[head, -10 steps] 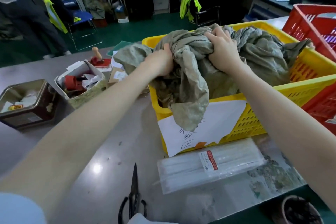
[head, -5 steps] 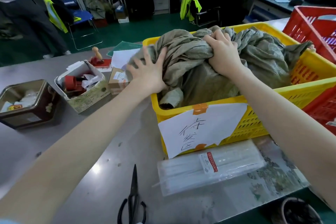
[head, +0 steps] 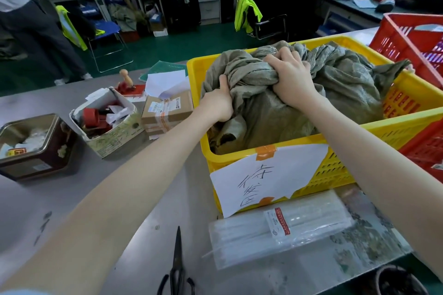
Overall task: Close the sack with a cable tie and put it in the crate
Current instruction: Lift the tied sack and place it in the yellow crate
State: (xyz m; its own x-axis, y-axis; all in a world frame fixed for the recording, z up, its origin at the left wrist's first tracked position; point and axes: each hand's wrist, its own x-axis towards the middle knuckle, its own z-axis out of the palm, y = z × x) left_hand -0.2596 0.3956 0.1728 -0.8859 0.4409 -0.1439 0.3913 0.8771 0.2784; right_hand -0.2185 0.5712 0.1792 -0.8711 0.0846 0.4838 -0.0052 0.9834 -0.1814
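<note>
Left hand (head: 217, 103) regripped sack (head: 340, 93) (both hands clenched).

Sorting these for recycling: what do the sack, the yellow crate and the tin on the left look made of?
The sack looks like woven plastic fabric, dull grey-green, crumpling in stiff creases with a fine weave. The yellow crate looks like moulded rigid plastic, smooth and slotted along its sides. The tin looks like thin metal, with a shiny inner rim and a printed outside.

Bare forearms, pale-blue sleeve edge (head: 14, 292)
</note>
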